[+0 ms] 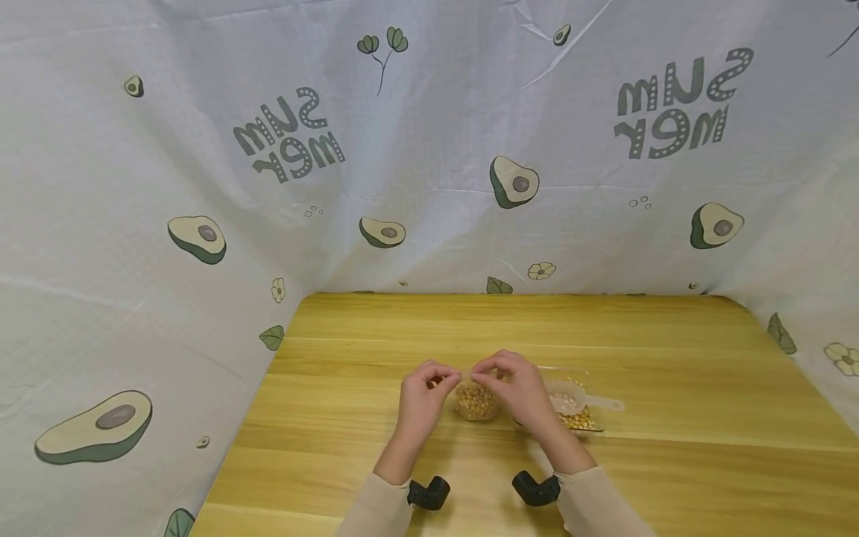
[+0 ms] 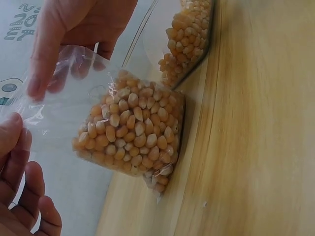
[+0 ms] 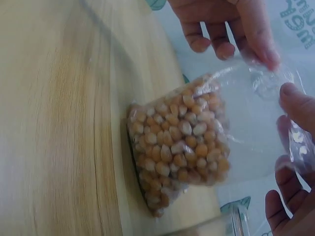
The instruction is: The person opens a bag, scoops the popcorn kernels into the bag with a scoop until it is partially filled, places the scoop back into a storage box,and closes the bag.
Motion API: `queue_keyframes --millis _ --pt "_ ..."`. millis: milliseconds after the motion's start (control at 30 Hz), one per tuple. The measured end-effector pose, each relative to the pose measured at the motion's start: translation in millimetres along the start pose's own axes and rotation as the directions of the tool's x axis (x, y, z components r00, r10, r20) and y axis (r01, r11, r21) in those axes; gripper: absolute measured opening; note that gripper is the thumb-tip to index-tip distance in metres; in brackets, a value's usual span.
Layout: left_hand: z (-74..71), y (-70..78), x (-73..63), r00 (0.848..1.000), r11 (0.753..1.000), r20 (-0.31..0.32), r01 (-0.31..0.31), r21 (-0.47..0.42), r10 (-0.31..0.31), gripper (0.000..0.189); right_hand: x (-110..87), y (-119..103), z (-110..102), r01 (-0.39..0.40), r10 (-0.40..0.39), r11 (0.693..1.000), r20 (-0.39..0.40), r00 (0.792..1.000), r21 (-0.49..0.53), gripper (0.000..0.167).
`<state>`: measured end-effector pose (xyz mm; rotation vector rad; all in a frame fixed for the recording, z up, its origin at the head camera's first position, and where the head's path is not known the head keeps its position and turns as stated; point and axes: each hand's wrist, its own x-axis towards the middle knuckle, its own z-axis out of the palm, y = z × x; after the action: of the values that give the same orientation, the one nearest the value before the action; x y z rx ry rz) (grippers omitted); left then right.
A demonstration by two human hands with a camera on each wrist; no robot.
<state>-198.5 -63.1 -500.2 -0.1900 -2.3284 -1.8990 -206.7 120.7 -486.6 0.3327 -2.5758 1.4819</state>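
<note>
A clear plastic bag (image 1: pixel 477 403) filled with corn kernels stands upright on the wooden table between both hands. My left hand (image 1: pixel 424 395) pinches the bag's top edge on the left, thumb against fingers. On the right, my right hand (image 1: pixel 515 385) pinches the same top edge. Close up in the left wrist view, the kernels (image 2: pixel 133 128) fill the lower part of the bag, and the upper part is bare film. In the right wrist view, the bag's film (image 3: pixel 251 123) stretches between the two hands.
Just right of the bag is a clear rectangular container (image 1: pixel 593 427) with loose corn kernels, partly behind the right forearm. A translucent scoop (image 1: pixel 604 403) lies in it, its handle over the right rim. A white avocado-print cloth (image 1: pixel 443 149) hangs around the wooden table (image 1: pixel 335 432).
</note>
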Motion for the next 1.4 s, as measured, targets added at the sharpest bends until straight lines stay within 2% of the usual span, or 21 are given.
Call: queue_keyframes --millis 267,600,900,1100,1333,1400 --pt "0.1 0.3 0.6 0.999 0.999 0.044 -0.032 -0.021 0.033 0.011 -3.9 6.2 -10.4 -0.020 0.020 1.000 -0.033 0.999 0.001 0.006" --pt "1.0 4.5 -1.5 1.000 1.000 0.015 0.026 -0.017 -0.026 0.009 -4.5 4.6 -10.0 -0.031 0.031 0.999 -0.034 0.999 -0.016 0.005" --pt "-0.2 0.7 0.5 1.000 1.000 0.024 0.004 0.008 -0.004 0.011 -4.8 4.7 -9.5 -0.031 0.031 0.999 -0.032 0.999 -0.007 0.006" --pt "-2.7 0.3 -0.1 0.998 1.000 0.057 0.008 -0.007 -0.008 0.012 -2.5 -1.0 -6.8 0.021 -0.021 1.000 -0.030 0.999 -0.006 0.004" --pt "-3.5 0.8 0.2 0.997 0.999 0.074 0.029 -0.036 -0.026 0.010 0.0 -3.4 -0.7 0.072 -0.072 0.997 -0.011 0.997 -0.016 0.018" --pt "-3.5 0.4 0.5 0.997 0.999 0.078 0.030 -0.042 -0.027 0.010 0.2 -3.0 0.3 0.090 -0.090 0.996 -0.014 0.996 -0.026 0.016"
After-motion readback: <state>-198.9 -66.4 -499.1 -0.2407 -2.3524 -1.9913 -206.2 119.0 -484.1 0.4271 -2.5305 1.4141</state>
